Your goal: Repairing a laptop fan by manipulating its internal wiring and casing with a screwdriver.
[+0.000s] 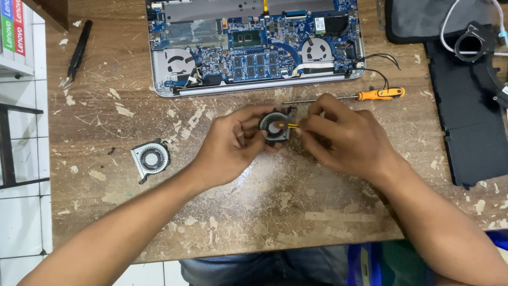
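Scarred wooden bench (264,212): small fan (274,128) between left hand (233,145), right hand (344,137) (both pinching).

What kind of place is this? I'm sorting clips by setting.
Probably a small electronics repair bench: an opened laptop with its board bare, a screwdriver on the worn wooden table, and a small cooling fan in both hands.
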